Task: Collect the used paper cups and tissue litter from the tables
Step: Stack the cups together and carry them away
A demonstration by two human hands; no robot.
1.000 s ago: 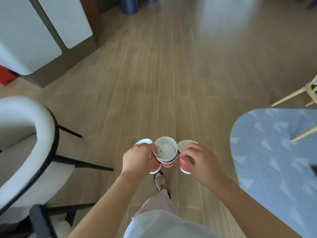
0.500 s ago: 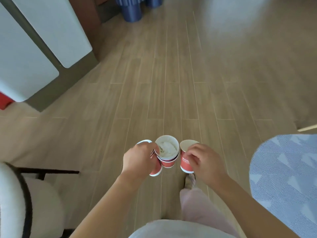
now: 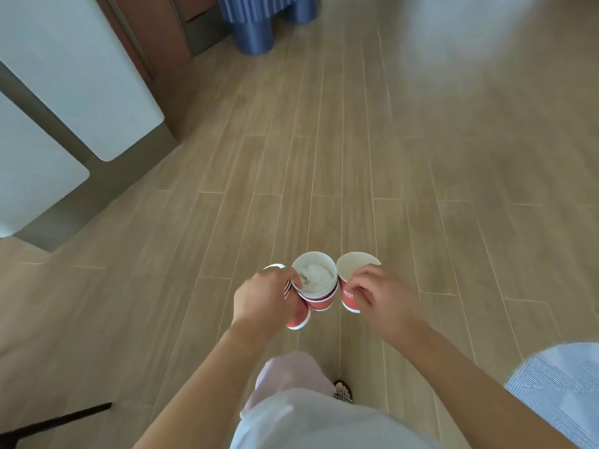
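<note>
I carry red paper cups in front of me above a wooden floor. My left hand (image 3: pixel 264 294) grips a stack of nested cups (image 3: pixel 319 299) whose top cup holds crumpled white tissue (image 3: pixel 316 275). The same hand also holds a tilted red cup (image 3: pixel 298 317) beneath it, mostly hidden by the fingers. My right hand (image 3: pixel 377 294) pinches a single red cup (image 3: pixel 351 286) by its side; its white inside looks empty.
A white and grey cabinet (image 3: pixel 74 102) stands at the left. A blue ribbed stool (image 3: pixel 256 24) is at the far end of the floor. A blue-grey rug (image 3: pixel 564 384) lies at the lower right, and a black chair leg (image 3: pixel 58 419) at the lower left.
I have walked forward: the white chair has left the view at the left, the rug has slid to the lower right and the blue stool has come closer. Both hands hold their cups as before.
</note>
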